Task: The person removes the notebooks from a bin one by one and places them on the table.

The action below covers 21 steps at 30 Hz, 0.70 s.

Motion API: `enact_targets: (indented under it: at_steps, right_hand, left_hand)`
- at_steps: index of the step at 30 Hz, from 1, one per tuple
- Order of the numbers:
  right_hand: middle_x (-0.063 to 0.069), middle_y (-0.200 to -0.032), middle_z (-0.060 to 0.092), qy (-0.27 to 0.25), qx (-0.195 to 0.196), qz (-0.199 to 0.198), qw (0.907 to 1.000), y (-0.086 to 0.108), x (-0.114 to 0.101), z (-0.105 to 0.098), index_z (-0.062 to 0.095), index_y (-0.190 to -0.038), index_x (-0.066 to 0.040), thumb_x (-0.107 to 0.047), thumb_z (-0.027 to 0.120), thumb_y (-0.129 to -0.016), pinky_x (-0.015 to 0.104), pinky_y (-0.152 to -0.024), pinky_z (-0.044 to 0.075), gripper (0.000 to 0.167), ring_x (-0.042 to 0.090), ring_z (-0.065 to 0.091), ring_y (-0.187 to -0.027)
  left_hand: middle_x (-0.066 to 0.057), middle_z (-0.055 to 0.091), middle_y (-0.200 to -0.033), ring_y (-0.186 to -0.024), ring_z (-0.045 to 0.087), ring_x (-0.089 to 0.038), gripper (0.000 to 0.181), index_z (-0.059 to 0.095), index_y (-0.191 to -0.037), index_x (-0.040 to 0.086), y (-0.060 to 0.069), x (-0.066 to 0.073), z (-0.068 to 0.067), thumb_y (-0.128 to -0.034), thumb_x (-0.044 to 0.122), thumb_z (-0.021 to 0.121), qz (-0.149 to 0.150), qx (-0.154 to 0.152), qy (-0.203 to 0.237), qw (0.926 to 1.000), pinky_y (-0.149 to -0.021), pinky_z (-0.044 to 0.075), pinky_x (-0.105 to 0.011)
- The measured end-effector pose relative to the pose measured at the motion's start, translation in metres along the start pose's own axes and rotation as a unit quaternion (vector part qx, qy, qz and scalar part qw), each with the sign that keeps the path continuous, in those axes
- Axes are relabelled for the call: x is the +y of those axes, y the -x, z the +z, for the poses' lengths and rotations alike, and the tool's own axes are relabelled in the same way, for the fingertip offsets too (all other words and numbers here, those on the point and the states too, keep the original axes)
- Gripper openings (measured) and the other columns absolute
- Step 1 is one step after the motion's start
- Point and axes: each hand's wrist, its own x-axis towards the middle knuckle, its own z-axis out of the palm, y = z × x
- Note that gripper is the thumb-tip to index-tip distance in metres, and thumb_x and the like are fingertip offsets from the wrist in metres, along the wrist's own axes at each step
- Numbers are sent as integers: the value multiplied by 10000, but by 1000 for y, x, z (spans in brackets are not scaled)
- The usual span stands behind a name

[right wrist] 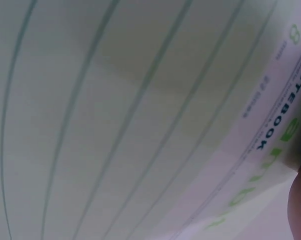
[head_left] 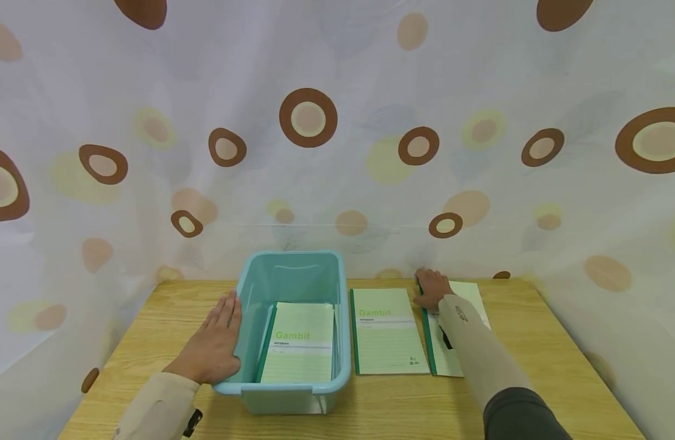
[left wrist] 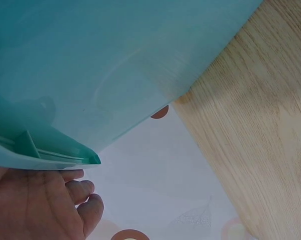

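The rightmost notebook point(head_left: 444, 357) lies at three o'clock from the tub point(head_left: 345, 318). Picking it up seems the step in hand; the next move likely calls for a secure pinch. Its lined, pale cover has a green spine. The right hand point(head_left: 433, 290) touches its eleven-o'clock corner, grasp unclear; the left hand point(head_left: 212, 343), straight-fingered, rests unclenched at the tub's nine-o'clock rim.

Spotted sheeting point(head_left: 337, 189) behind wooden table point(head_left: 540, 366)
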Motion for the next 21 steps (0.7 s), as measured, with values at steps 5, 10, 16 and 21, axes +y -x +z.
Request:
enact_targets:
  at_steps: [5, 10, 16, 21]
  right_hand:
    - [126, -1024, 529, -157, -147, 26, 9998, 1, -3, 1, 513, -1070, -39, -196, 673, -841, 589, -879, 368, 321, 341, 486, -936]
    - [163, -1054, 540, -228, -217, 22, 9995, 1, -6, 2, 532, -1134, 4, -179, 676, -853, 603, -891, 368, 366, 372, 501, -960]
    - [215, -1107, 553, -143, -265, 112, 9995, 1, -5, 5, 540, -1202, 36, -185, 671, -868, 578, -902, 407, 421, 400, 534, -1003]
    - [270, -1171, 540, -411, -434, 341, 9976, 4, -7, 5, 504, -1265, 78, -184, 654, -889, 540, -874, 452, 481, 416, 543, -1039]
  left_hand:
    - [-335, 67, -1546, -1417, 74, -496, 868, 133, -1452, -183, 0, -1, 1, -695, 50, 487, 26, 49, -22, 10000, -1124, 154, -591]
    - [-334, 70, -1546, -1417, 73, -498, 864, 135, -1453, -180, 0, 0, 1, -695, 47, 483, 12, 44, 17, 10000, -1122, 154, -595]
    - [-332, 63, -1548, -1417, 73, -497, 870, 132, -1454, -180, 0, 1, -1, -695, 54, 488, -18, 12, -10, 10000, -1124, 154, -593]
    - [-329, 61, -1550, -1419, 71, -493, 865, 132, -1455, -177, 1, 2, -1, -697, 48, 483, -2, 10, 15, 10000, -1125, 154, -589]
